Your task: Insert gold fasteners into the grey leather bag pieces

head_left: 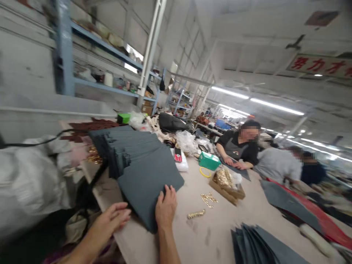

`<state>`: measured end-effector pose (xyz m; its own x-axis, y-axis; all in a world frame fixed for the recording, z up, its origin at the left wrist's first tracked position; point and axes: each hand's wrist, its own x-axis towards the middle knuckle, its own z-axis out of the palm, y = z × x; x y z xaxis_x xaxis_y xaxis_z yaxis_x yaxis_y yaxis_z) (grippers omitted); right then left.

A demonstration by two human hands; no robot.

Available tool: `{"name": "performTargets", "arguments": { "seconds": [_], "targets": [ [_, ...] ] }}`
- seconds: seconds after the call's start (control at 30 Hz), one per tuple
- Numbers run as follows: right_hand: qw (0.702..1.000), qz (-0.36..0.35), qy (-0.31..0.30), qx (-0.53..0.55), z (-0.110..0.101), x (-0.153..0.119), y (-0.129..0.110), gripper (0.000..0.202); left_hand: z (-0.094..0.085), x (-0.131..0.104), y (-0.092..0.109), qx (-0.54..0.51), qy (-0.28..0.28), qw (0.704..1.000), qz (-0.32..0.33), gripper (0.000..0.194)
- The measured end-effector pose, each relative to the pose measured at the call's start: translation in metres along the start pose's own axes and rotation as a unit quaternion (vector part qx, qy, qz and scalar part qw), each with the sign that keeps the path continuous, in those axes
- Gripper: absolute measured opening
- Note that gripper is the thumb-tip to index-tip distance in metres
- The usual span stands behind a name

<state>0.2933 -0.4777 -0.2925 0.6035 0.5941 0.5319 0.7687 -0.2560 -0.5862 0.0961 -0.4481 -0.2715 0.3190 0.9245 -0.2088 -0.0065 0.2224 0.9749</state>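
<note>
A dark grey-green flat panel (151, 179), leather-like, lies at the front of a fanned stack of similar panels (132, 143) on the table. My right hand (166, 207) rests on the panel's near right edge, fingers stretched over its surface. Beside the panel's left edge is my left hand (117, 217), its fingers extended and slightly apart with nothing visible in them. Whether it touches the panel I cannot tell. To the right of my right hand lie a gold chain bundle (196, 214) and some loose gold chain pieces (208, 200).
A cardboard box (228, 190) of gold chain, a green box (209, 160), a yellow ring (205, 172) and a red-keyed phone (178, 155) are on the table (187, 242). More dark panels (255, 244) lie front right. A co-worker (239, 143) works across the table.
</note>
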Motion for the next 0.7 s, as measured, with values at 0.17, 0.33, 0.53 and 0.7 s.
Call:
{"name": "performTargets", "arguments": {
  "seconds": [0.17,0.33,0.53,0.7],
  "targets": [
    [1.000,-0.025,-0.006,0.015,0.007,0.001,0.009,0.044,0.016,-0.014,0.017,-0.026,-0.035,0.999,-0.033,0.057],
    [0.998,-0.049,-0.024,-0.019,0.010,-0.001,0.016,0.051,0.018,-0.017,0.020,-0.059,-0.036,0.997,-0.022,0.048],
    [0.997,-0.063,-0.039,0.016,0.013,0.000,0.023,0.053,0.037,-0.013,0.032,-0.147,-0.147,0.977,0.048,0.050],
    [0.995,-0.036,-0.067,0.057,0.004,0.001,0.019,0.048,0.058,0.003,0.032,-0.135,-0.092,0.987,0.014,0.053]
  ]
}}
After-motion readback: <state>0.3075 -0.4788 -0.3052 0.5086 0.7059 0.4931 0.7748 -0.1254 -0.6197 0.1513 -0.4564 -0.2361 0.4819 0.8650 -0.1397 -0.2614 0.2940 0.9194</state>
